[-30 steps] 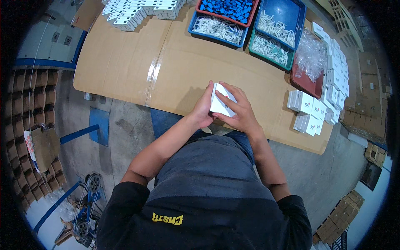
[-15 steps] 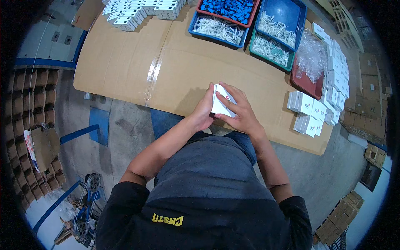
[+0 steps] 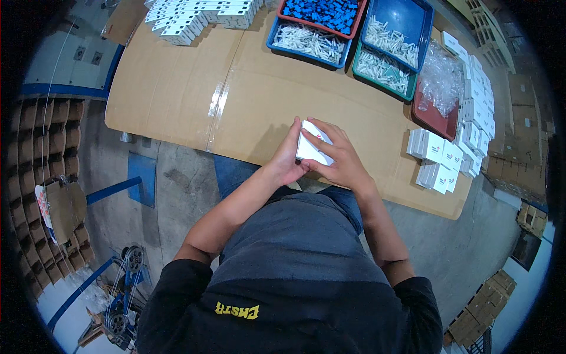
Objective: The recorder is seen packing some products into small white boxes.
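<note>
Both my hands are closed round a small white box [image 3: 312,150] with a red mark on its top, just above the near edge of the cardboard-covered table [image 3: 277,97]. My left hand [image 3: 285,158] grips its left side, the palm turned inward. Over the right side and top lies my right hand [image 3: 341,154], with a finger stretched across the top face and the thumb at the near edge. The fingers hide part of the box.
Far off stand trays of blue parts [image 3: 321,13], of white sticks [image 3: 309,44], and an empty-ended blue tray [image 3: 404,17]. To the right are a red tray [image 3: 433,121] with clear plastic bags [image 3: 441,79] and stacked white boxes [image 3: 433,147]. More white boxes [image 3: 180,29] stand far left.
My hands have shifted very slightly on the white box, and its top has turned a little. The grip stays on both sides; the table's contents look the same.
</note>
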`<state>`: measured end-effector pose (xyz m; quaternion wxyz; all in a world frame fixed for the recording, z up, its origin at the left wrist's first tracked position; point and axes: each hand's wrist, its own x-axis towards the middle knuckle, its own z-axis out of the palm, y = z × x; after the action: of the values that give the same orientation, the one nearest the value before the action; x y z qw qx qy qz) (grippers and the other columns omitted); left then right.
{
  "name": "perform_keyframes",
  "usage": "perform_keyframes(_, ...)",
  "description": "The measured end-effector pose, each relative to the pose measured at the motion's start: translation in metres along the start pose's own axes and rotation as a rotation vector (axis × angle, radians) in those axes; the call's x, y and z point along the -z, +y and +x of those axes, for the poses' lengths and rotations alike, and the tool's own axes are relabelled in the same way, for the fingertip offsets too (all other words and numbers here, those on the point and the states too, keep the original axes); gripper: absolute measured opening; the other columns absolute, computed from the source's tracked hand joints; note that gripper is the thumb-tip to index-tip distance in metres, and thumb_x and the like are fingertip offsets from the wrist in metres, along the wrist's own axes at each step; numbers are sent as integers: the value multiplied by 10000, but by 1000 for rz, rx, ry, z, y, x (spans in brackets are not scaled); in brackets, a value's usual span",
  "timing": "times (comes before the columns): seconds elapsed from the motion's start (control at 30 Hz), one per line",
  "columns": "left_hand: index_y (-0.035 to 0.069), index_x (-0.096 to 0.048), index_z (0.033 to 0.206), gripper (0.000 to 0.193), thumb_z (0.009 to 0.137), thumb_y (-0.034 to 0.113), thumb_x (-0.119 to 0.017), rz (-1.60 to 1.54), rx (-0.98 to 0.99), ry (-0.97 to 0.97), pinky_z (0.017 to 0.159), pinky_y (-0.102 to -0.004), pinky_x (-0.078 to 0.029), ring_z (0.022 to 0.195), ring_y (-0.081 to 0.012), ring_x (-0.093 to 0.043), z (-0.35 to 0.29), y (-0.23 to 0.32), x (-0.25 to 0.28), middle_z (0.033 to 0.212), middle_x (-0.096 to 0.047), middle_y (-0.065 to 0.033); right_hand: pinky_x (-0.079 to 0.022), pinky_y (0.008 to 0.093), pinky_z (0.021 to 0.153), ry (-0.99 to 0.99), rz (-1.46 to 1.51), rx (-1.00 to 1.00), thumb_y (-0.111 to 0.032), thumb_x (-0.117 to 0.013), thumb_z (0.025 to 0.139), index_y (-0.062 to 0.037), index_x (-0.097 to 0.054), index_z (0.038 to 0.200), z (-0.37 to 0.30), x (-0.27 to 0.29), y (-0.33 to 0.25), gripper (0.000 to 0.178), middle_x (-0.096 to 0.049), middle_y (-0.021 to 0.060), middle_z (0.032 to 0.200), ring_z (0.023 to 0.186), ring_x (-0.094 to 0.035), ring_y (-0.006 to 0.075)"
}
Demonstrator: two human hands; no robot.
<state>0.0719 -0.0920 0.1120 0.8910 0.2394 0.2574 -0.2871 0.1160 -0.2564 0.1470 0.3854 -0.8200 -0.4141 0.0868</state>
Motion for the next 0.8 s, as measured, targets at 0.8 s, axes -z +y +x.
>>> perform_keyframes(0.8, 153, -356, 1501, 835, 974, 757, -124, 53, -231, -138, 997, -421, -518, 1207, -249, -598, -20, 14, -17, 1349, -567, -116, -372, 434, 1136, -119, 210, -230, -207, -820, 783, -139, -600, 1416, 20, 38, -18, 674, -517, 90, 1503, 1408, -431, 334)
